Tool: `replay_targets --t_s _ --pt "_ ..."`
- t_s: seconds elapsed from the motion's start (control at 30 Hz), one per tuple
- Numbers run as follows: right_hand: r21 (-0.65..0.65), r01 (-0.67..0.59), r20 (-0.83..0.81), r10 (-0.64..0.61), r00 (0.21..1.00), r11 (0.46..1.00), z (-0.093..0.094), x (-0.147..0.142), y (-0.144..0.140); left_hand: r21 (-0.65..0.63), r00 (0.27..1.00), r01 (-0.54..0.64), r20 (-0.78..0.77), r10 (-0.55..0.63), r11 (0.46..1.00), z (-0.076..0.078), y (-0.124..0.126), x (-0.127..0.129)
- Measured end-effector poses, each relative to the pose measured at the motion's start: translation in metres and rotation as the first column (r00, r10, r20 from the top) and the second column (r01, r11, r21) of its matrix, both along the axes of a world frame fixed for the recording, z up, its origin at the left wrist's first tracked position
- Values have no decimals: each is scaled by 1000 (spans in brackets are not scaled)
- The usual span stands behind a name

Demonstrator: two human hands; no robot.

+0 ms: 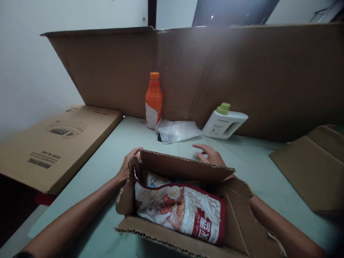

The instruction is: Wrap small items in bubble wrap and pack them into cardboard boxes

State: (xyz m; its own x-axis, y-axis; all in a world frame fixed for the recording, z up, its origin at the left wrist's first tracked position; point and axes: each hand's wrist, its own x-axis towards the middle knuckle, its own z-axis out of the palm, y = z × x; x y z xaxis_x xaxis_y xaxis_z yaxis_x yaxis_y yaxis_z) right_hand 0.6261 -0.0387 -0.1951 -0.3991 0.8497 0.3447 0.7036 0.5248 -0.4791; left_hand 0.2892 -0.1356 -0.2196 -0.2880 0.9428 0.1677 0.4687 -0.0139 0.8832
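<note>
An open cardboard box [185, 166] sits on the pale green table in front of me. Inside it lies a red and white printed snack bag [180, 211], tilted against the near wall. My left hand [128, 165] grips the box's far left corner, at the edge of the flap. My right hand [209, 154] reaches past the far flap with fingers spread, resting near the table surface and partly hidden by the flap. Both forearms run along the box's sides.
An orange juice bottle [153, 101] stands at the back. Beside it lies a bubble-wrap piece [178, 130] and a white detergent bottle [224, 123] with a green cap. Tall cardboard sheets [242, 75] wall the back; flat cartons lie left [57, 143] and right [314, 168].
</note>
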Motion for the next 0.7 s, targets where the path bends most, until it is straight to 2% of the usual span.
replay_targets --t_s 0.07,0.17,0.27,0.37,0.47,0.53,0.6,0.7 --pt "69 -30 120 22 992 997 -7 -29 34 -14 999 36 24 -35 999 -9 19 11" --pt "114 -55 220 29 975 992 -23 -58 71 -24 999 41 22 -40 999 -20 28 20" --pt "115 -31 205 7 979 993 -33 -70 95 -17 999 39 -21 -40 999 -25 30 18" --pt "137 13 156 -35 987 990 -30 -67 105 -18 998 48 -34 -48 999 -27 33 15" --pt "179 53 94 -71 993 982 -15 -46 90 -9 998 57 -40 -57 998 -28 35 14" --pt "239 70 87 -94 992 968 -4 -22 64 -3 997 63 -42 -63 998 -28 35 15" --pt "282 49 155 -96 983 958 1 9 28 0 997 71 -40 -70 998 -27 34 15" --pt "146 -63 300 17 954 987 3 53 -25 0 996 82 -42 -82 997 -28 34 14"
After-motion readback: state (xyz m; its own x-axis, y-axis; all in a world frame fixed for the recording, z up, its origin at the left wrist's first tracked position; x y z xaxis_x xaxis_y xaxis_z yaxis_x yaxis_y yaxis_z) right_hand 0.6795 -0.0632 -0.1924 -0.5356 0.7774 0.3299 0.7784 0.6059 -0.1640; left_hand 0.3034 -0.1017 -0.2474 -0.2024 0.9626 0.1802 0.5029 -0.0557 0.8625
